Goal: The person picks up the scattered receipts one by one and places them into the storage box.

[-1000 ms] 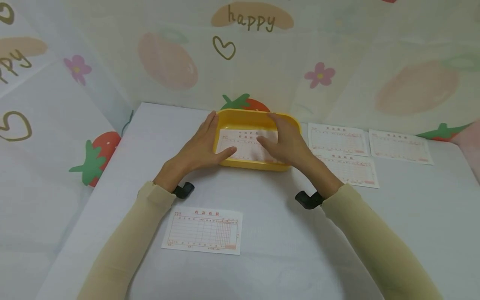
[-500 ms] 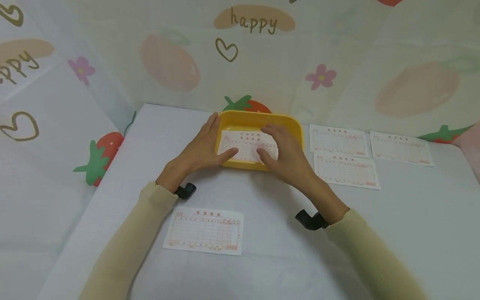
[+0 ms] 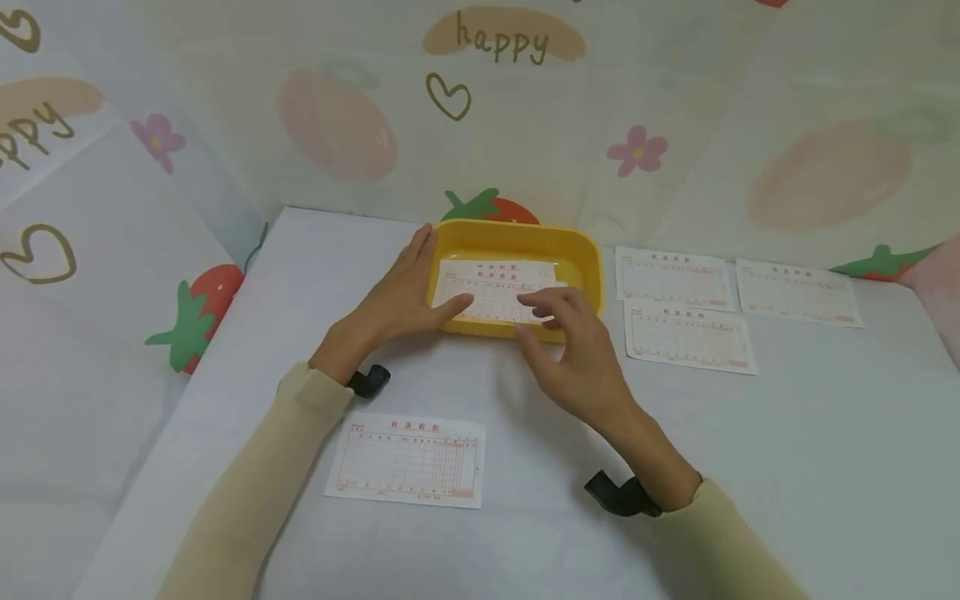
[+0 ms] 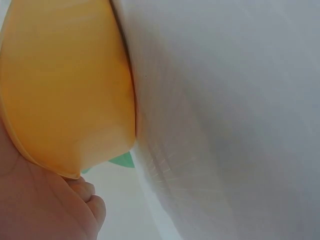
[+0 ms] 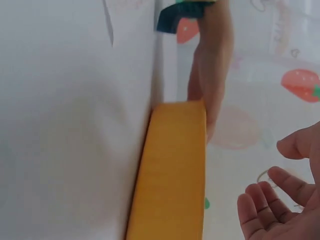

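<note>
Tray (image 3: 495, 239): solid yellow. Receipt slips inside it (image 3: 480, 300): white, red print, ruled grid. Same scheme on the three slips right of the tray (image 3: 675, 279) and the slip in front of it (image 3: 405, 462), that one with a pinkish-red corner block. Tablecloth under the tray (image 3: 525, 542): plain white. Backdrop behind the tray (image 3: 540, 142): off-white, printed with red-and-green strawberries (image 3: 517, 211), purple-pink flowers with yellow centres (image 3: 637, 152), brown "happy" lettering on peach. Sleeves in front of the tray (image 3: 240, 483): plain pale beige.

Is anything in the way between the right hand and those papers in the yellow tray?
Nothing visible. The right hand hovers at the open top of the yellow tray, fingers toward the papers; the left hand overlaps only their left end.
</note>
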`<action>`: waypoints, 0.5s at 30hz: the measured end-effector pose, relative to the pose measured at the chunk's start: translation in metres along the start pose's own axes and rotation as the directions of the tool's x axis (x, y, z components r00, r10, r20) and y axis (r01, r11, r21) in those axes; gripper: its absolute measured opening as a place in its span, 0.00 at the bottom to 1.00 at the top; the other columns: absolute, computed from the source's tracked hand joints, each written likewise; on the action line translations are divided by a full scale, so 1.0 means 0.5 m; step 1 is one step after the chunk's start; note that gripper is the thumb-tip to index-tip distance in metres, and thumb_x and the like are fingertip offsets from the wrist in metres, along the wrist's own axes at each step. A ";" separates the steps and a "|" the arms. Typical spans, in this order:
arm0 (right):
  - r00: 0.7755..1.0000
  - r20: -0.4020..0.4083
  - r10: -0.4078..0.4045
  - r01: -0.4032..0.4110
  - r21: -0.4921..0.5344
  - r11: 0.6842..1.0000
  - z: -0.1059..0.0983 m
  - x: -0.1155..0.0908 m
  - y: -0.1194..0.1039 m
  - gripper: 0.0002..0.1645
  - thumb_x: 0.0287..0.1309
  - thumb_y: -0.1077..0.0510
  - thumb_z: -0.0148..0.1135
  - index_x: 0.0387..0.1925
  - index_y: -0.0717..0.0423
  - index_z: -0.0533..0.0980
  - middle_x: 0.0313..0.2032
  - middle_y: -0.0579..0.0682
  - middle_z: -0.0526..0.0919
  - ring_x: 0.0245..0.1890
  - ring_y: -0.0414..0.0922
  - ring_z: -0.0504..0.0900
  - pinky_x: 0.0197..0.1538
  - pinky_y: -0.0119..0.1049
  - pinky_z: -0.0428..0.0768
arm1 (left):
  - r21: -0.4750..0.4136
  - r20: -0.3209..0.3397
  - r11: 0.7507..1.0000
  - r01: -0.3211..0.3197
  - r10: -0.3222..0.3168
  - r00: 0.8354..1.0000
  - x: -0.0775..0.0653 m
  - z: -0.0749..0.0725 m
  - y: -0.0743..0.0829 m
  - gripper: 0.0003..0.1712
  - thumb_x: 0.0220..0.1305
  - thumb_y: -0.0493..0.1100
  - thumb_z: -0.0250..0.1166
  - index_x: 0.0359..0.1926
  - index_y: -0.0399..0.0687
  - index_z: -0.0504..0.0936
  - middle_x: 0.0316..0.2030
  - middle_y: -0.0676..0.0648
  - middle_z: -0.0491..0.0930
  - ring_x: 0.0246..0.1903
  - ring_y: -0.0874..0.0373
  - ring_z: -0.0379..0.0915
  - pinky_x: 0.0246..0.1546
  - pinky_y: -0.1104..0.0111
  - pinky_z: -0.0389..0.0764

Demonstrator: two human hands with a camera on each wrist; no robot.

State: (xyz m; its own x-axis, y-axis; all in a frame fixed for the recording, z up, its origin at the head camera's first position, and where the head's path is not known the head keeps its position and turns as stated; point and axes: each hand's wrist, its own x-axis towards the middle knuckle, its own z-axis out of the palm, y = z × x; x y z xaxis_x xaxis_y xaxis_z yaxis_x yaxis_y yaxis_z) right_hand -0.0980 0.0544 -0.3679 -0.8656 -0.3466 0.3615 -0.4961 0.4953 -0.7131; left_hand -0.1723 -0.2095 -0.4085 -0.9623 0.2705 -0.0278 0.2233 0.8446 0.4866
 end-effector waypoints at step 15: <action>0.950 0.294 0.104 -0.094 -0.048 0.994 0.049 -0.100 -0.011 0.27 0.64 0.51 0.68 0.63 0.48 0.74 0.58 0.47 0.78 0.58 0.47 0.80 0.61 0.46 0.81 | 0.027 0.006 1.000 0.000 0.000 1.000 0.004 0.005 -0.007 0.67 0.62 0.78 0.53 0.81 0.47 0.29 0.82 0.47 0.26 0.82 0.47 0.32 0.81 0.50 0.47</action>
State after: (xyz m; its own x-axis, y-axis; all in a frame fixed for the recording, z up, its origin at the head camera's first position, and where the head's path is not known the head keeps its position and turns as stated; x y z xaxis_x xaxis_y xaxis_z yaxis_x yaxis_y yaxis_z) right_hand -0.0503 0.0493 -0.3968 -0.8540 -0.5119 0.0925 -0.4150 0.5632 -0.7145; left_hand -0.1749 -0.2110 -0.4123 -0.9615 0.2728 -0.0328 0.2273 0.8568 0.4629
